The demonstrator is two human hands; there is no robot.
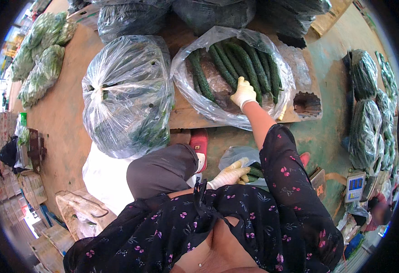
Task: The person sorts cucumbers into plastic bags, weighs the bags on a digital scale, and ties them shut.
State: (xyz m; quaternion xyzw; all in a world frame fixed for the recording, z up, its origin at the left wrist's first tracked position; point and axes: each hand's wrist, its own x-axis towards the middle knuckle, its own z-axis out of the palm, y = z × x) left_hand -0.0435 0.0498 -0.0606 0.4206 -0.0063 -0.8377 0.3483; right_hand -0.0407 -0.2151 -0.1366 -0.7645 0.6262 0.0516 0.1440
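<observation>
My right hand [244,91], in a pale glove, reaches into an open clear plastic bag [185,92]. Its curled fingers rest against the near ends of dark green cucumbers [250,65]; its underside is hidden, so a grip cannot be made out. Several cucumbers lie lengthwise side by side at the bag's right, and others lie along its left, with bare plastic between. Lower down, my left hand [231,173], gloved too, has its fingers apart at a smaller plastic bag [235,153]. More cucumbers [255,172] show just past its fingertips, partly covered by my right sleeve.
Left of the open bag sits a tied clear bag [127,95] of green produce. Dark wrapped bundles [213,15] line the back. Bagged cucumbers [364,133] and a digital scale [354,187] stand right. A wooden crate [83,208] is at lower left; people are near both sides.
</observation>
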